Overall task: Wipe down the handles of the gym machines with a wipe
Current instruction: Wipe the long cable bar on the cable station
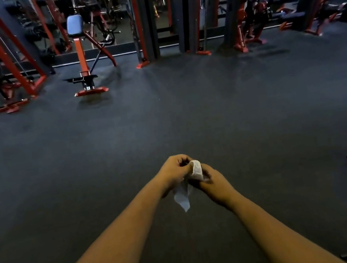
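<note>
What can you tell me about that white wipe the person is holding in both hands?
The wipe is a thin, white, soft-looking sheet, crumpled rather than spread flat. Its upper part is bunched between the left hand and the right hand, whose fingers pinch it from either side. A loose tail hangs down below the hands, tapering to a point. It is held in the air in front of the person, above the dark floor, touching no machine.

Dim, soft blur, wide-angle edge distortion

Thin white cloth-like wipe [185, 192]; matt, grainy rubber floor [187, 111]
</note>
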Motion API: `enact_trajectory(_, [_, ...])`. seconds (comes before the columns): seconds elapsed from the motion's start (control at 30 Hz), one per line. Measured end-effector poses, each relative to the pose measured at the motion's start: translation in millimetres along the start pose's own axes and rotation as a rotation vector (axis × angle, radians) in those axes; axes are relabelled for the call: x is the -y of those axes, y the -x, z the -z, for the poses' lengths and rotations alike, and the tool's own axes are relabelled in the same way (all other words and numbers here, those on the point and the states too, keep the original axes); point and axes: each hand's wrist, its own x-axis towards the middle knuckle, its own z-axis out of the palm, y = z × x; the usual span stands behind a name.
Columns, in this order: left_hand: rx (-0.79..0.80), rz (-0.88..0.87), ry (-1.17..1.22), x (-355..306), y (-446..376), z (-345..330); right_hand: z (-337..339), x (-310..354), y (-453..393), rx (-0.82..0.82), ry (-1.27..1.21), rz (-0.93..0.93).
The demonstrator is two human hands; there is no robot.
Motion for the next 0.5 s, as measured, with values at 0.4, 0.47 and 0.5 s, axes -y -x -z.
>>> enact_trajectory(0.4, [0.006,0.295,0.798,48,-171,43,55,28,-184,-0.245,-0.658,-0.239])
enact_trajectory(0.47, [0.26,0.344,0.775,64,-194,28,60,28,-223,-0.28,-0.704,-0.269])
enact_trajectory(0.5, [0.356,0.338,0.791,62,-207,24,62,27,-242,-0.286,-0.711,-0.292])
